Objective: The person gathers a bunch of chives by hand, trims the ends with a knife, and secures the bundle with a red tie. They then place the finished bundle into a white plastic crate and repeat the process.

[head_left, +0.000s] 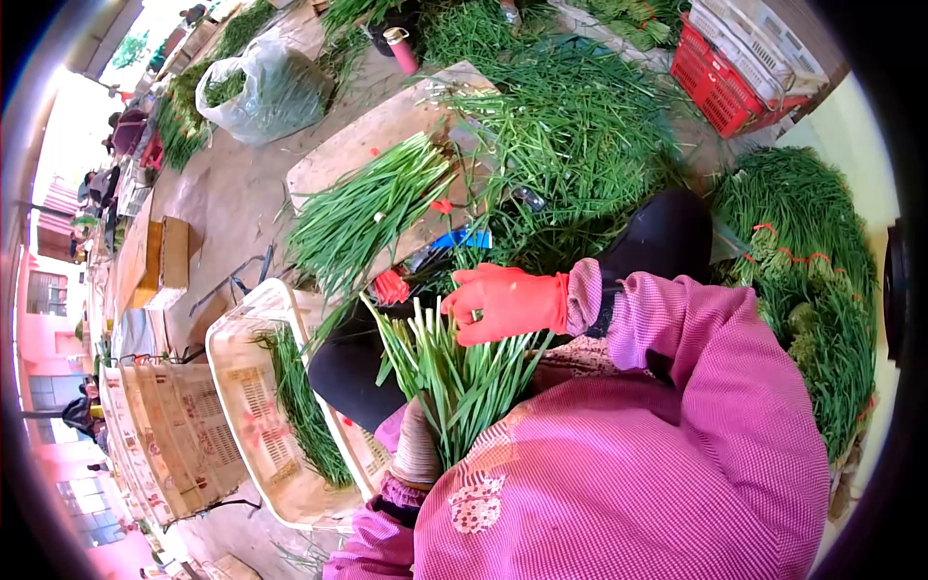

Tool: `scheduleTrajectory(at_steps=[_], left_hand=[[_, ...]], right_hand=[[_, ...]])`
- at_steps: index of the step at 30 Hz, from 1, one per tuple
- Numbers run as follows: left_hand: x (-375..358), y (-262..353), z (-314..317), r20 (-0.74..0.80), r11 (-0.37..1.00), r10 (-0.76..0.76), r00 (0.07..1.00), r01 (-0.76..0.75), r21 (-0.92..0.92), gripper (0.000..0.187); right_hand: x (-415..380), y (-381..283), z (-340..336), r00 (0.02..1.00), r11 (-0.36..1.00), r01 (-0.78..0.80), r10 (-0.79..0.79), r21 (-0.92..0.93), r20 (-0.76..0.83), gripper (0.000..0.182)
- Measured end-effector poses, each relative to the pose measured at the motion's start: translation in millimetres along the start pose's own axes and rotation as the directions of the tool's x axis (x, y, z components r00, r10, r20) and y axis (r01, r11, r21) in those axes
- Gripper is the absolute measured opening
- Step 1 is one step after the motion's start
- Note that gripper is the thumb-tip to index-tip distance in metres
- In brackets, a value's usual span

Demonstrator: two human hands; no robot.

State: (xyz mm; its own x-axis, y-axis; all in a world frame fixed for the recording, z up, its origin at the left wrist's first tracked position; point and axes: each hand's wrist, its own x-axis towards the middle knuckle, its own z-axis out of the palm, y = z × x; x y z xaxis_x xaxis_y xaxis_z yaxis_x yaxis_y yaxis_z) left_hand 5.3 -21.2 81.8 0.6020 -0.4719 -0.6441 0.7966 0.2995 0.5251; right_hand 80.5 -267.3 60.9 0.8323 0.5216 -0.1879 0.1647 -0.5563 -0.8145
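A loose bunch of garlic chives [462, 377] rests upright against my front, pale cut ends upward and green leaves spreading toward my lap. My left hand [418, 447], in a pale ribbed glove, is wrapped round the bunch from the left, its fingers largely hidden by the leaves. Over the pale stalk ends is my right hand [507, 304] in a red glove. Its fingers are curled together at the stems; what they pinch cannot be made out. Beyond, a pile of chives [372, 208] lies across a wooden board [343, 150].
A large chive heap [570, 135] spreads ahead. Tied bundles [807, 251] lie to the right, below a red crate [710, 82]. At left stand a cream plastic basket [242, 372] holding some chives and a cardboard box [159, 261]. Farther off are a plastic bag [275, 97] and a pink bottle [400, 50].
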Motion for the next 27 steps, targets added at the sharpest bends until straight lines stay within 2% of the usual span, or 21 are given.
scheduleTrajectory(at_steps=[2,4,5,6,7,8,10,11,12,13,14,15,16,18,20,21,22,23,25,26,27], left_hand=[[0,0,-5,-0.022,0.997,-0.071,0.997,0.072,0.023,0.063],[5,-6,-14,-0.062,0.999,-0.033,0.998,0.035,0.032,0.06],[3,-6,-13,-0.08,0.998,-0.06,0.995,0.06,-0.001,0.054],[5,-7,-14,-0.08,0.998,-0.058,0.995,0.058,-0.004,0.054],[7,-8,-17,-0.117,0.997,-0.052,0.992,0.059,0.055,0.05],[9,-9,-20,-0.154,0.992,-0.043,0.987,0.061,0.115,0.047],[12,-8,-17,-0.177,0.981,-0.003,0.984,0.037,0.188,0.037],[12,-11,-17,-0.148,0.973,0.051,0.988,-0.015,0.232,0.036],[12,-14,-18,-0.117,0.959,0.102,0.988,-0.066,0.275,0.035],[14,-13,-17,-0.139,0.961,0.099,0.985,-0.058,0.271,0.032],[14,-14,-16,-0.139,0.961,0.099,0.985,-0.058,0.271,0.032],[14,-16,-14,-0.099,0.947,0.136,0.986,-0.1,0.306,0.033],[14,-17,-14,-0.058,0.93,0.174,0.983,-0.145,0.339,0.034],[21,-29,-47,-0.018,0.929,0.17,0.985,-0.154,0.338,0.037],[38,-47,-104,0.079,0.947,0.054,0.995,-0.076,0.312,0.046],[3,7,-1,0.102,0.995,-0.064,0.993,0.055,0.083,0.065],[-10,10,16,0.104,1.0,-0.012,0.995,0.009,0.026,0.073],[-9,12,16,0.117,1.0,-0.021,0.993,0.022,-0.008,0.068],[-7,12,13,0.129,0.998,-0.027,0.991,0.033,-0.046,0.064],[-3,8,7,0.082,0.998,-0.017,0.996,0.012,0.057,0.058],[1,5,2,0.038,0.987,-0.003,0.999,-0.004,0.16,0.054]], right_hand=[[-5,2,1,0.993,0.989,0.084,-0.094,-0.122,-0.076,0.021],[-11,12,-2,0.955,0.983,0.079,-0.122,-0.164,-0.27,0.013],[-6,25,-5,0.905,0.931,0.0,-0.156,-0.366,-0.396,0.008],[-8,17,-27,0.893,0.746,-0.156,-0.174,-0.647,-0.416,0.008],[-7,36,-38,0.771,0.632,-0.265,-0.314,-0.728,-0.554,0.01],[-12,38,-56,0.75,0.511,-0.447,-0.234,-0.734,-0.619,0.013],[-16,36,-72,0.66,0.392,-0.598,-0.255,-0.699,-0.707,0.023],[-17,32,-73,0.66,0.393,-0.596,-0.257,-0.701,-0.706,0.023],[-20,6,-76,0.699,0.697,-0.405,-0.181,-0.592,-0.692,0.025],[-19,-11,-74,0.749,0.909,-0.181,-0.12,-0.376,-0.651,0.027],[-12,-15,-65,0.749,0.909,-0.181,-0.12,-0.375,-0.652,0.027],[-4,-16,-55,0.772,0.985,0.021,-0.124,-0.17,-0.623,0.032],[1,-18,-48,0.791,0.975,0.216,-0.141,0.057,-0.595,0.036],[3,-22,-41,0.873,0.95,0.299,-0.234,0.09,-0.428,0.036],[6,-3,-27,0.876,0.918,0.389,-0.394,-0.075,-0.279,0.026],[1,-5,-23,0.923,0.947,0.32,-0.306,0.024,-0.233,0.024],[-3,-7,-21,0.96,0.963,0.242,-0.219,0.119,-0.176,0.023],[-3,-3,-22,0.96,0.963,0.241,-0.219,0.117,-0.174,0.023],[0,2,-29,0.869,0.939,0.339,-0.289,0.059,-0.402,0.026],[3,3,-31,0.877,0.96,0.184,-0.063,0.211,-0.477,0.03],[3,-5,-35,0.843,0.951,0.235,-0.097,0.2,-0.528,0.032]])
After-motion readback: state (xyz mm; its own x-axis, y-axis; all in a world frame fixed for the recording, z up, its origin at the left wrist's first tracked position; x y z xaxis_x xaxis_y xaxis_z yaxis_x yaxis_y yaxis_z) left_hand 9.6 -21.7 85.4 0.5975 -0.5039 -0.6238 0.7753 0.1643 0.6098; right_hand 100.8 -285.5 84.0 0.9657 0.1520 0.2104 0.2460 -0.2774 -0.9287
